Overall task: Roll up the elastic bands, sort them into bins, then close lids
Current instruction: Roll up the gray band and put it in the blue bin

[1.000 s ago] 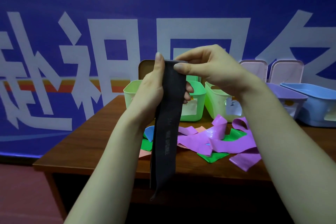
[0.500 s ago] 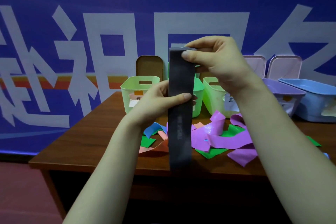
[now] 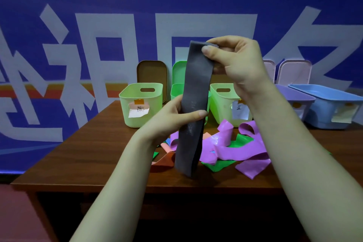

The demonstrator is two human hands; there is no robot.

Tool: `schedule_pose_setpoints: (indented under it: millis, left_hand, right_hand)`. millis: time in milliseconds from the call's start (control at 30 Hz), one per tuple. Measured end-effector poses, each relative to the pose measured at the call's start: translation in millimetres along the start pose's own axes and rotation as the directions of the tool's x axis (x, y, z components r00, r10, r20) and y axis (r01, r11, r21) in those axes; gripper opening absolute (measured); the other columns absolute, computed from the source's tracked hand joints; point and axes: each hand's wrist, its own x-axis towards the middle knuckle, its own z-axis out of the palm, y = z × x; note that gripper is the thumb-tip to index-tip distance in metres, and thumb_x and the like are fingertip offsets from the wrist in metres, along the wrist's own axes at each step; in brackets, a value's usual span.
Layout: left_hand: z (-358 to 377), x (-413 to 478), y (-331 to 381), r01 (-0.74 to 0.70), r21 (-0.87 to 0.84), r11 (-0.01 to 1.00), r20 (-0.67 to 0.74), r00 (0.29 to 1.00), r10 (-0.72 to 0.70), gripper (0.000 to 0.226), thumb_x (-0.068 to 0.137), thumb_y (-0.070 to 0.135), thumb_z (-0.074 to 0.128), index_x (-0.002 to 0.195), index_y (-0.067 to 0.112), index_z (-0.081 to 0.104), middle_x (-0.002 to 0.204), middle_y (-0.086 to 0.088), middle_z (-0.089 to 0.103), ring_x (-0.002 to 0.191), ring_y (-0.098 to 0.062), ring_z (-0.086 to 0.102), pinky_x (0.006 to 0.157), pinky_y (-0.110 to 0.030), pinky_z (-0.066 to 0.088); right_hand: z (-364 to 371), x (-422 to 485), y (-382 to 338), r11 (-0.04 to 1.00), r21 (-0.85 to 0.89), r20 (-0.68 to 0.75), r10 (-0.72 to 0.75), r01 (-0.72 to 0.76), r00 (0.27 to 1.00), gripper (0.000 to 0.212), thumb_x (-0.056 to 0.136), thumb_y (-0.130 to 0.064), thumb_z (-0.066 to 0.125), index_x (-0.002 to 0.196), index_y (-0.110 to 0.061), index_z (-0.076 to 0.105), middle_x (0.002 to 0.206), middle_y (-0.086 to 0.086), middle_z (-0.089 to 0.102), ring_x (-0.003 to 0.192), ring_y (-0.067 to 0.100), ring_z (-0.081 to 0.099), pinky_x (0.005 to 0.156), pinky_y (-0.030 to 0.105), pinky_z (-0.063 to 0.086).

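Observation:
A dark grey elastic band (image 3: 193, 92) hangs upright above the table, its lower end just over the pile. My right hand (image 3: 233, 61) pinches its top end between thumb and fingers. Lower down, my left hand (image 3: 172, 119) holds the band around its middle, thumb across the front. Under it lies a loose pile of bands: purple bands (image 3: 241, 147), green bands (image 3: 220, 166), and pink and orange ones (image 3: 166, 156). Behind the pile stand open bins: a light green bin (image 3: 141, 104) on the left, a green bin (image 3: 176, 90) partly hidden by the band, another light green bin (image 3: 225, 104).
A purple bin (image 3: 294, 98) and a blue bin (image 3: 330, 110) stand at the right on the brown table (image 3: 94, 159). Lids lean on the blue wall behind the bins: a brown lid (image 3: 151, 71), a green lid (image 3: 178, 70) and pink lids (image 3: 294, 71). The table's front edge is close to me.
My left hand slid from the band's top down to its middle while my right hand kept the top end. The band's lower end has risen from below the table edge to above the pile.

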Motion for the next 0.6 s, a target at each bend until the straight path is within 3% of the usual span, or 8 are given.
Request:
schedule_pose_setpoints:
  millis: [100,167,267,433,600]
  left_hand:
    - [1,3,5,-0.042,0.03,0.999,-0.023,0.999,0.043,0.038,0.082,0.011,0.07,0.117,0.019,0.056,0.111,-0.001,0.069,0.099,-0.01,0.067,0.084,-0.027,0.054]
    - [-1,7,16,-0.152,-0.01,0.988,-0.082,0.985,0.15,0.039,0.083,0.011,0.068,0.12,0.016,0.055,0.115,0.0,0.067,0.104,-0.01,0.065,0.087,-0.025,0.053]
    - [-4,12,40,-0.298,-0.096,0.95,-0.205,0.939,0.274,0.024,0.089,0.016,0.061,0.113,0.015,0.061,0.106,0.0,0.069,0.097,-0.01,0.065,0.079,-0.023,0.054]
    - [-6,15,55,-0.366,-0.003,0.931,-0.267,0.897,0.352,0.016,0.087,0.012,0.065,0.103,0.015,0.066,0.094,0.0,0.071,0.089,-0.011,0.067,0.07,-0.02,0.052]
    - [-5,17,54,-0.409,-0.018,0.913,-0.33,0.864,0.38,0.021,0.086,0.006,0.065,0.107,0.007,0.067,0.095,-0.006,0.072,0.086,-0.015,0.069,0.066,-0.021,0.052]
  right_hand:
    - [-4,0,0,0.999,-0.04,0.051,-0.005,0.007,0.999,0.009,0.082,-0.002,0.069,0.088,-0.009,0.067,0.065,-0.006,0.07,0.062,0.01,0.066,0.059,0.029,0.057]
    - [-7,0,-1,0.996,-0.082,0.106,-0.007,0.016,0.994,0.011,0.081,-0.002,0.07,0.091,-0.008,0.068,0.068,-0.006,0.07,0.064,0.009,0.066,0.06,0.028,0.057]
    - [-12,0,-2,0.987,-0.152,0.157,-0.025,0.049,0.987,0.014,0.08,-0.003,0.071,0.092,-0.01,0.069,0.078,-0.002,0.071,0.073,0.006,0.066,0.069,0.021,0.056]
    - [-20,4,-2,0.98,-0.178,0.197,-0.049,0.085,0.979,0.018,0.08,-0.009,0.073,0.097,-0.013,0.072,0.1,0.004,0.072,0.097,0.014,0.067,0.083,0.023,0.053]
    - [-28,3,1,0.979,-0.198,0.297,0.016,0.045,0.955,0.021,0.08,-0.019,0.073,0.1,-0.023,0.069,0.103,0.004,0.07,0.1,0.026,0.066,0.081,0.04,0.053]
